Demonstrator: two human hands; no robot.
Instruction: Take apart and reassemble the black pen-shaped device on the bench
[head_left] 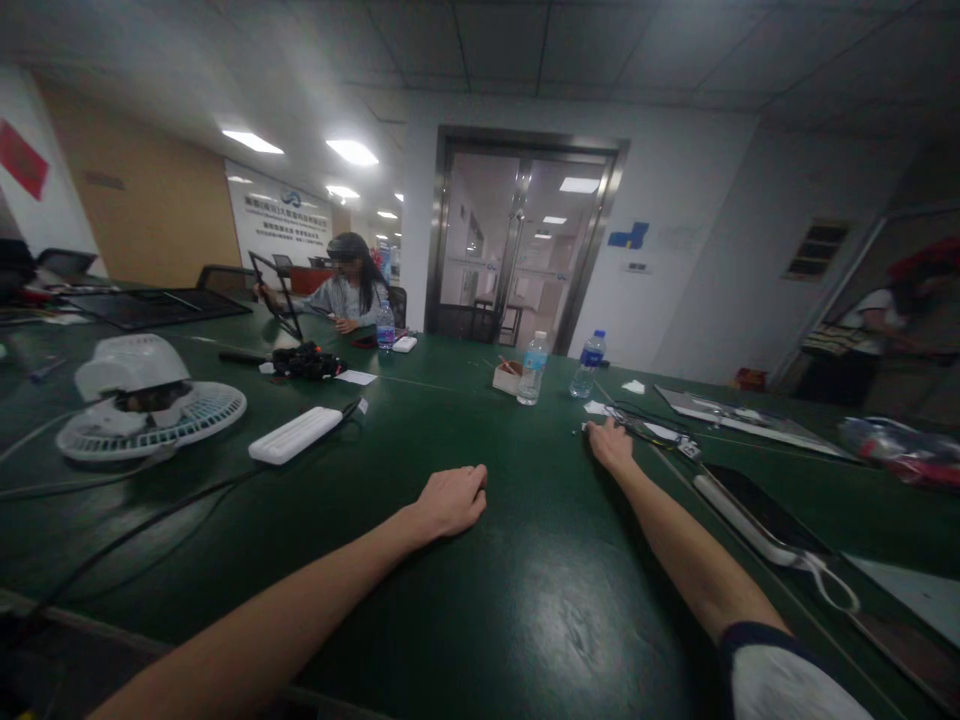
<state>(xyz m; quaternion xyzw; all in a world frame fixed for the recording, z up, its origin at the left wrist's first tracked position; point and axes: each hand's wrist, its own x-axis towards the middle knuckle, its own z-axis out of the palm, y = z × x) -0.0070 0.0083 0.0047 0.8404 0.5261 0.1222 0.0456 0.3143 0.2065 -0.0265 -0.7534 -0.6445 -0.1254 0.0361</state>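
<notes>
My left hand rests on the dark green tabletop, its fingers curled into a loose fist with nothing visible in them. Farther forward, my right hand is down on the table with bent fingers. At its fingertips are tiny white bits; whether the fingers pinch one is too small to tell. Just beyond them lies a scrap of white paper, beside thin black cables. Two water bottles stand past my right hand: one with a light blue label, one with a blue cap. A small box is beside the nearer bottle.
Left of my hands lie a white power strip and an overturned white fan, with cables trailing leftward. On the right are a phone and a flat panel. Across the table, a person wearing a headset holds a black frame.
</notes>
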